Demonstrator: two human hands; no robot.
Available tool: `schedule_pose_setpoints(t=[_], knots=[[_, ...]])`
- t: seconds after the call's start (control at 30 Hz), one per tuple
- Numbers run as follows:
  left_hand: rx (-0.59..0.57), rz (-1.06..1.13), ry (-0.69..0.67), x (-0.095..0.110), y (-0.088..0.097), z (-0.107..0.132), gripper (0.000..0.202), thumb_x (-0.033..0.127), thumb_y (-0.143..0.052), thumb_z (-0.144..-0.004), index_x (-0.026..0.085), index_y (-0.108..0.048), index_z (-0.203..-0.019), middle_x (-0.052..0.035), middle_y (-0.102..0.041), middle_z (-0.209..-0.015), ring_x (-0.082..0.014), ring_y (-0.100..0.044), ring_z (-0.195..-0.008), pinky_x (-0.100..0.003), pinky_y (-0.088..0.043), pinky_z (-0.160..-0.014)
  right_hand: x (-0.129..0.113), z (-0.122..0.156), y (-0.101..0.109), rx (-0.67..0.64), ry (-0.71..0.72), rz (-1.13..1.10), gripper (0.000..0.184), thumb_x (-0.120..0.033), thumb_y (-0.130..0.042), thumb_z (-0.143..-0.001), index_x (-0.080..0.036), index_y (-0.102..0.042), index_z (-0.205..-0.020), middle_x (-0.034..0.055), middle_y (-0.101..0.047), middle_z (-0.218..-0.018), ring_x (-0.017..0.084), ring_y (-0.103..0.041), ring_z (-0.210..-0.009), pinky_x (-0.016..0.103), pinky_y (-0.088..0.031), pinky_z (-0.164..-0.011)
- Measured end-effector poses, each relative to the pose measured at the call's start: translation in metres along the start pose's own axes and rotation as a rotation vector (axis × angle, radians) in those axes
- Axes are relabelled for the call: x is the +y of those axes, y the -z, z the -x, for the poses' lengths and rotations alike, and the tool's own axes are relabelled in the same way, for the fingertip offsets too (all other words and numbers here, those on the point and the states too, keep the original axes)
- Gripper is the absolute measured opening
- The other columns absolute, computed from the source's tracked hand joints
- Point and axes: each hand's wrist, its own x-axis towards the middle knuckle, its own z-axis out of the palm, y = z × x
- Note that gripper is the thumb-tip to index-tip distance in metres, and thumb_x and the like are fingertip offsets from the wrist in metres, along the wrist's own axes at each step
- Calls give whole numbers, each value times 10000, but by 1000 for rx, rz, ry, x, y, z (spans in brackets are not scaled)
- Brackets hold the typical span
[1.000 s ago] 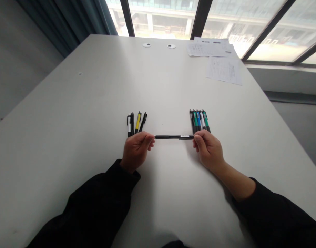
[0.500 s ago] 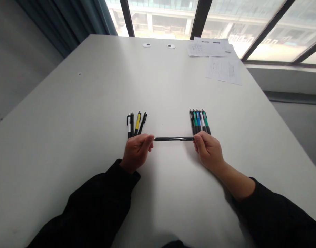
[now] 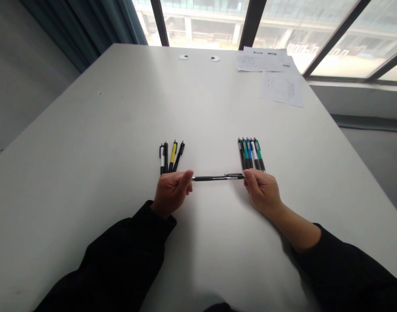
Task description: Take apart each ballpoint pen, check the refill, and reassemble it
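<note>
The left hand (image 3: 171, 193) pinches one end of a slim black pen (image 3: 217, 177) in a tight grip, just in front of a cluster of four black, white and yellow pens (image 3: 171, 156); the slim pen spans level above the white bench (image 3: 88, 173); the right hand (image 3: 262, 191) pinches its other end in the same closed grip, just in front of a cluster of five black, green, blue and white pens (image 3: 250, 154).

Black pen (image 3: 217, 177) held between the hands: glossy plastic barrel, small bright metal-looking glint near the clip. Left bunch of pens (image 3: 170, 157) and right bunch of pens (image 3: 250, 154): smooth shiny plastic barrels in black, white, yellow, green and blue. Bench (image 3: 88, 173) top smooth, matt white, laminate by the look. Paper sheets (image 3: 281, 89) thin, matt, printed. Sleeves (image 3: 120, 255) dull black cloth. Curtain (image 3: 78, 26) dark matt cloth. Window panes (image 3: 201, 21) smooth glass; window frames (image 3: 252, 26) dark, finish hard to tell.
</note>
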Motion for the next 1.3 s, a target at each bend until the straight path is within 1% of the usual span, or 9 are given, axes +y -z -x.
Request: schedule_pose_setpoints(t=[0.13, 0.33, 0.53, 0.7, 0.87, 0.97, 1.1, 1.2, 1.3], knots=[[-4, -4, -10, 0, 0, 0, 624, 406, -450, -1028, 168, -512, -455, 15, -497, -402, -74, -476, -363, -218, -364, -439, 0, 0, 0, 0, 18, -13, 489, -344, -444, -1047, -201, -482, -581, -23, -479, -515, 110, -458, -473, 269, -337, -524], [0, 13, -80, -1, 0, 0, 620, 329, -457, -1032, 153, -487, -438, 22, -484, -392, -51, -455, -351, -190, -332, -424, -1, -1, -1, 8, 36, -34, 524, -358, -429, -1052, -197, -468, -556, -27, -459, -489, 101, -436, -445, 260, -327, -503], [0, 17, -81, -2, -1, 0, 618, 324, -453, -1032, 148, -490, -441, 23, -486, -398, -49, -463, -361, -183, -344, -439, -1, 0, -1, 18, 80, -68, 518, -318, -427, -1056, -192, -471, -555, -29, -458, -491, 89, -431, -443, 247, -316, -494], [-3, -10, -33, -1, -1, 0, 564, 309, -455, -1028, 152, -526, -491, 19, -522, -440, -60, -494, -399, -186, -368, -462, -1, 0, -1, 12, 82, -37, 499, -302, -425, -1055, -193, -458, -569, -26, -456, -507, 93, -432, -462, 254, -319, -516], [-13, -29, 39, 2, -2, -1, 506, 328, -463, -1021, 156, -563, -556, 20, -522, -477, -73, -493, -436, -199, -373, -477, 0, 1, -2, -6, -3, -71, 465, -338, -401, -1064, -208, -447, -619, -18, -461, -537, 113, -435, -489, 272, -322, -523], [-17, 5, 84, 1, -3, 0, 470, 357, -469, -1021, 157, -586, -613, 20, -523, -507, -80, -490, -464, -205, -375, -489, 2, 3, -3, -17, -56, -124, 440, -365, -399, -1064, -215, -447, -653, -14, -467, -559, 124, -440, -508, 277, -329, -524], [-13, 61, 99, -4, -4, 1, 376, 352, -504, -1013, 155, -623, -715, 40, -503, -526, -75, -458, -465, -207, -377, -503, 4, 5, -3, -9, -99, -175, 372, -380, -409, -1062, -216, -474, -733, -20, -484, -579, 127, -444, -514, 276, -343, -529], [-1, 112, 116, -5, -5, 1, 303, 347, -535, -1003, 155, -641, -795, 51, -504, -528, -71, -457, -461, -203, -383, -504, 3, 5, -3, -9, -112, -206, 313, -380, -420, -1059, -216, -502, -806, -30, -491, -585, 123, -443, -507, 272, -347, -525], [4, 185, 160, -3, -6, 0, 259, 353, -560, -993, 151, -645, -856, 53, -527, -530, -68, -465, -448, -195, -376, -476, 2, 5, -4, -11, -104, -230, 280, -369, -429, -1058, -217, -505, -836, -36, -491, -583, 120, -442, -502, 266, -349, -518]])
